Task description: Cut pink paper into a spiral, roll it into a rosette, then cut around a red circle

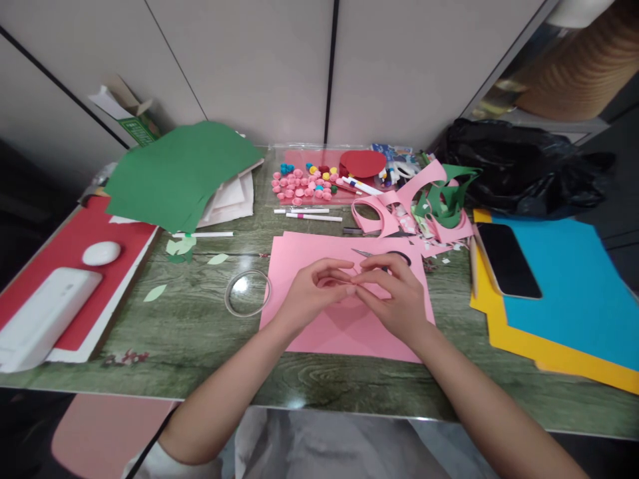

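Observation:
My left hand (312, 293) and my right hand (394, 293) meet over a pink paper sheet (309, 326) at the table's middle. Both pinch a small pink paper piece (344, 287) between their fingertips, fingers curled. Scissors (379, 255) lie on the sheet just behind my right hand. A clear tape roll (247, 293) rests left of the sheet.
Green paper (180, 169) lies on a stack at the back left. Pink paper roses (302, 186), pens (307, 214) and pink and green scraps (429, 203) sit behind. A phone (506, 259) lies on blue (579, 293) and yellow sheets. A white mouse (101, 253) rests on a red mat.

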Demonstrator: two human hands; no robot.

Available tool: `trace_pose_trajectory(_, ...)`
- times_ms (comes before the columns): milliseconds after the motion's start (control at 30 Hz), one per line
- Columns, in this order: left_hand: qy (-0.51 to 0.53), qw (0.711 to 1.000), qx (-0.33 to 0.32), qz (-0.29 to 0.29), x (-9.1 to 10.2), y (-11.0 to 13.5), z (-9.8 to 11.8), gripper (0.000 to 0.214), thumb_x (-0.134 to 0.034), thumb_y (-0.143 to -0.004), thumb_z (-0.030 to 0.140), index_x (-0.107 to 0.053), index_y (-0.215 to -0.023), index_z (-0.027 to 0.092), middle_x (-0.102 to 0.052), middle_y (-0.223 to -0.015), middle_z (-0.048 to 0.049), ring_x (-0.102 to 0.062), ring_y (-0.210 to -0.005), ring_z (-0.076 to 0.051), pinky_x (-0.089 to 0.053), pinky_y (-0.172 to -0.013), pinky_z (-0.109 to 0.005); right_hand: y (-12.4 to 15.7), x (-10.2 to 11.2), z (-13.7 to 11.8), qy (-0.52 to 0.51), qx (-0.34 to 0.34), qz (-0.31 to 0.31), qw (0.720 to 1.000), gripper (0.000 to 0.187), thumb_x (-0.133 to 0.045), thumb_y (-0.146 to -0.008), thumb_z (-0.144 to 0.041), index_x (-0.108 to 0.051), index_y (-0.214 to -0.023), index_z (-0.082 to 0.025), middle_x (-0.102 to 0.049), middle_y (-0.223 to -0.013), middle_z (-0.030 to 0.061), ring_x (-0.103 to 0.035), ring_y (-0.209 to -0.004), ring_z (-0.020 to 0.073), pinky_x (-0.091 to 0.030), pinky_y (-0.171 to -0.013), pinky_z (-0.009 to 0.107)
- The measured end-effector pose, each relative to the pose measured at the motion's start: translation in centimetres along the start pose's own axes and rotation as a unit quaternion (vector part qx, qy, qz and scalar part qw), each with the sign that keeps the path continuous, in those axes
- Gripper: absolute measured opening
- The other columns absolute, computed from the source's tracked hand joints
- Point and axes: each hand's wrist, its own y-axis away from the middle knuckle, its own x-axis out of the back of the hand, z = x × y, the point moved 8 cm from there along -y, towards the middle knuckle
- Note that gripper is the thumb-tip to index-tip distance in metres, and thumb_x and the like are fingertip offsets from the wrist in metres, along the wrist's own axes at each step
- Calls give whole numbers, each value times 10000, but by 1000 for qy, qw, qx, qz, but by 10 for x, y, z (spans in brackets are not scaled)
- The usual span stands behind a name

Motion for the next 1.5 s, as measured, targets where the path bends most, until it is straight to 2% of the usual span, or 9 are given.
trace_pose_trajectory(300,-3,1000,-4,-30,-4,1,-2,361,-738,-654,204,-637,-999,174,-653,-923,-49,-592,-842,-142,-483,-760,-279,-2,0,-8,11,58,-8,998,93,-622,-788,-169,-599,-718,-226,-581,-872,54,-574,-817,194,-505,-710,380)
trace_pose_trajectory(400,-1,999,-9,-35,-5,0,-1,331,-727,-661,189,-644,-981,176,-651,-904,-42,-589,-822,-135,-475,-755,-275,-3,-1,-9,18,62,-14,998,98,-615,-790,-174,-608,-714,-235,-596,-875,52,-576,-811,194,-497,-710,381)
trace_pose_trajectory(533,15,1000,-6,-22,-3,-1,-3,283,-732,-637,165,-654,-908,173,-649,-863,-30,-591,-794,-131,-473,-728,-268,-3,-3,-11,28,72,-17,997,87,-614,-790,-173,-609,-727,-233,-605,-863,53,-576,-790,190,-489,-696,365)
trace_pose_trajectory(700,41,999,13,-2,1,-1,-8,308,-734,-619,157,-653,-916,170,-647,-816,-20,-588,-728,-121,-478,-676,-258,-2,-4,-13,43,84,-24,995,86,-601,-789,-147,-601,-779,-232,-597,-893,60,-575,-822,196,-492,-719,377)
trace_pose_trajectory(867,60,998,25,-2,4,-2,-9,337,-713,-644,170,-633,-971,158,-628,-708,5,-595,-618,-111,-468,-624,-250,0,-7,-7,20,51,-43,998,144,-590,-783,-122,-632,-874,-225,-579,-927,70,-574,-863,205,-495,-762,403)
trace_pose_trajectory(1000,52,998,22,-4,4,-1,-7,346,-704,-653,163,-627,-990,151,-633,-722,-1,-600,-640,-116,-470,-632,-248,2,-7,-4,1,41,-44,998,212,-584,-804,-133,-644,-961,-262,-574,-956,61,-577,-870,196,-499,-779,406)
trace_pose_trajectory(1200,12,1000,-1,14,5,0,-2,345,-704,-661,170,-627,-998,176,-640,-797,-12,-604,-686,-128,-494,-629,-256,2,-16,-4,-31,29,-85,996,331,-504,-848,-79,-615,-1095,-270,-579,-984,66,-563,-948,189,-497,-805,381)
trace_pose_trajectory(1500,15,1000,19,5,0,2,-2,411,-742,-641,202,-617,-1031,170,-672,-813,-25,-616,-718,-128,-511,-678,-271,4,-11,1,-33,-10,-39,999,192,-577,-817,-113,-654,-933,-245,-571,-943,55,-568,-922,193,-495,-810,375)
